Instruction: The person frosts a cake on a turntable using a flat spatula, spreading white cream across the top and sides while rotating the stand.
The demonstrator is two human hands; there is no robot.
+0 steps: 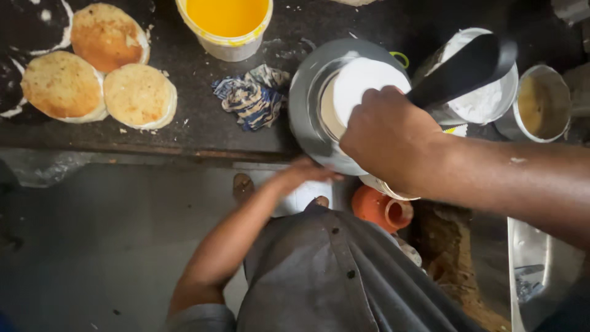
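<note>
Now the right hand (387, 138) is clamped on a black ladle (464, 67) over the steel plate (305, 104) at the bench's (203, 126) front edge. Left hand (302, 172), fingers apart, steadies the plate's rim. Three pancakes (104, 71) lie at the far-left corner.

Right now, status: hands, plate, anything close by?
Right hand grips black handle over white batter. Left hand steadies steel plate edge. Striped rag beside plate.

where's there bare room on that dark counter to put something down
One free patch: the dark counter between the browned flatbreads and the striped rag, below the yellow tub. The right side is crowded: steel plate, right hand, white-filled pot and small steel cup.
</note>
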